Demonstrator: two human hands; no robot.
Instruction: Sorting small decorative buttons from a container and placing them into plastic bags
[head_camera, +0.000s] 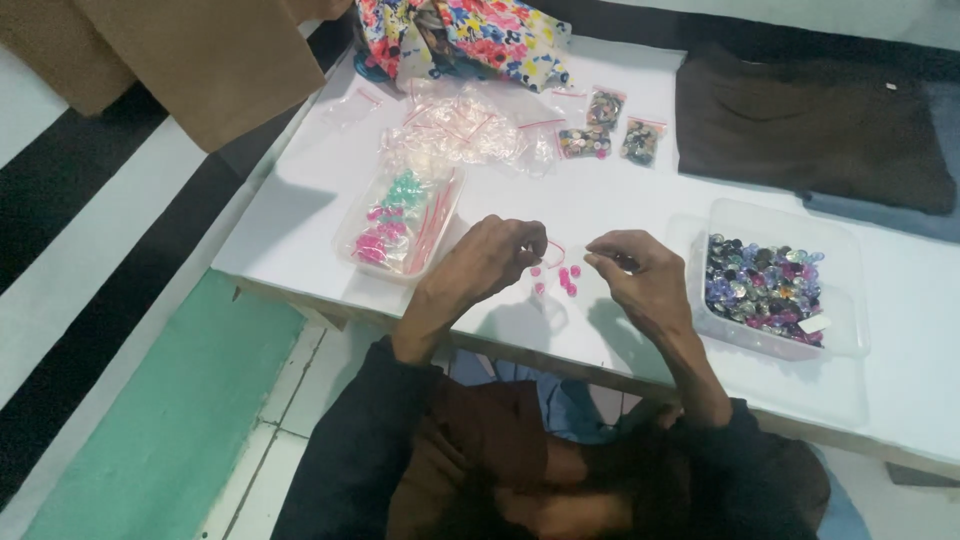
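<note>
My left hand (490, 258) pinches a small clear bag (553, 250) with a red zip strip, just above the white table (620, 190). My right hand (640, 270) is level with it, fingers pinched together at the bag's other edge. Several loose pink buttons (562, 279) lie on the table right below the bag, between the two hands. Just right of my right hand stands a clear tub of mixed coloured buttons (765, 285).
A second clear tub (400, 222) holding bags of pink and teal buttons sits left of my hands. Behind it are a pile of empty clear bags (460, 130) and three small filled bags (607, 128). Floral cloth (460, 35), dark brown cloth (810, 120) and tan cloth (200, 60) lie at the back.
</note>
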